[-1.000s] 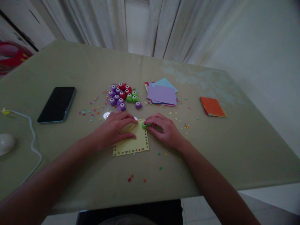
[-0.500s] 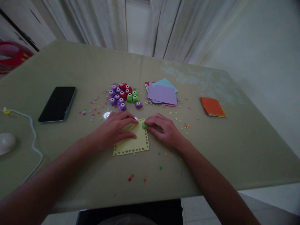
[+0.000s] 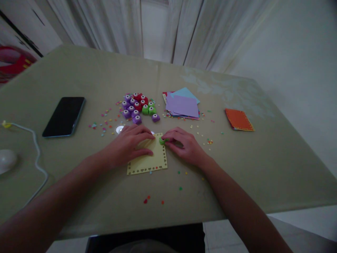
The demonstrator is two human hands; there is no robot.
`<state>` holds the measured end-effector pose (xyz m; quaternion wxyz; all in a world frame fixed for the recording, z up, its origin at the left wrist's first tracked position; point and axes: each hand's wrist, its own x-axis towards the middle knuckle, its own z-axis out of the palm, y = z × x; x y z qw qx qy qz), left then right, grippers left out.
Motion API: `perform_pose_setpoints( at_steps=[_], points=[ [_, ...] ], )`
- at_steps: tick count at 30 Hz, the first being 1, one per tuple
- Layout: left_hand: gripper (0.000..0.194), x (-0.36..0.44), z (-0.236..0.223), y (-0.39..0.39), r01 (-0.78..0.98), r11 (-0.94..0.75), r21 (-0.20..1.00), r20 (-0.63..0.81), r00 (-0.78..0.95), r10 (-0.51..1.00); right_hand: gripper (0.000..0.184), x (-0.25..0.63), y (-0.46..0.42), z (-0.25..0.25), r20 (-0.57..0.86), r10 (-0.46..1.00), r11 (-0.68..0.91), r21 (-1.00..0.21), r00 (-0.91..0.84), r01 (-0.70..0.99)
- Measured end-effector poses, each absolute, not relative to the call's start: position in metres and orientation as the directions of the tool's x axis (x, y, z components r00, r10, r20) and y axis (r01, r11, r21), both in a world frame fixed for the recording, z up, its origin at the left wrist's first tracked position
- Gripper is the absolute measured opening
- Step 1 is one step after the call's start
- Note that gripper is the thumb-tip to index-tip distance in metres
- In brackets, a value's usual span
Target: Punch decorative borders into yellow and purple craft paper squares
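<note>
A square of pale yellow paper (image 3: 156,158) lies on the table in front of me, with small shapes punched along its right and bottom edges. My left hand (image 3: 129,144) rests on its left part, fingers spread with the thumb apart, covering that side. At the upper right edge of the paper, my right hand (image 3: 185,146) grips a small green craft punch (image 3: 162,141) between thumb and fingers. Farther back stands a cluster of purple punches (image 3: 131,109), red punches (image 3: 137,106) and green punches (image 3: 149,109) with round white tops.
Purple and light blue paper sheets (image 3: 183,106) are stacked at the back. Orange punched paper (image 3: 239,119) lies at the right. On the left are a black tablet (image 3: 64,117), a white cable (image 3: 38,151) and a white rounded object (image 3: 7,161). Punched confetti (image 3: 106,123) is scattered about.
</note>
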<state>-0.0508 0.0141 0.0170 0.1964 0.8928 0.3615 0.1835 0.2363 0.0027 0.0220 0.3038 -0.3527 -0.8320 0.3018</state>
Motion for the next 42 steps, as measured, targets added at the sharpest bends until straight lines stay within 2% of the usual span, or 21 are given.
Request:
perform_pose_setpoints(
  at_steps=[42],
  points=[
    [0.042, -0.0496, 0.0193, 0.0136, 0.568, -0.664, 0.486, 0.189, 0.674, 0.715, 0.015, 0.2364, 0.0032, 0.0207, 0.323, 0.764, 0.579, -0.725, -0.558, 0.373]
  ],
)
